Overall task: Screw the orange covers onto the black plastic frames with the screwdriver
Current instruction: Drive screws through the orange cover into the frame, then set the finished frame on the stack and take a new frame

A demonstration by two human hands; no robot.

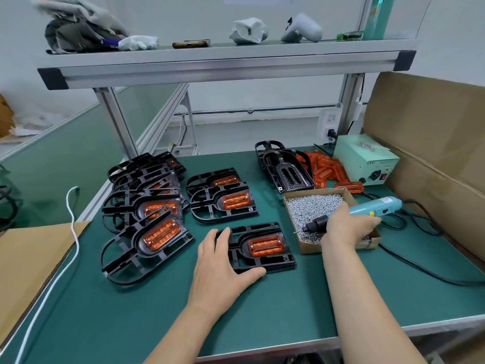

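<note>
A black plastic frame (273, 261) with an orange cover (265, 246) lies on the green mat in front of me. My left hand (223, 266) grips the frame's left end, thumb under the near edge and fingers over the top. My right hand (346, 227) holds the blue electric screwdriver (378, 207), its black tip (312, 225) down among the screws in the cardboard tray (309, 248). Bare black frames (286, 169) and loose orange covers (325, 166) are piled at the back right.
Several frames with orange covers (152, 216) lie stacked to the left and centre. A green power unit (367, 161) sits at the back right, its black cable (425, 274) trailing over the mat. Cardboard (430, 143) stands along the right. A white cord (73, 232) crosses the left edge.
</note>
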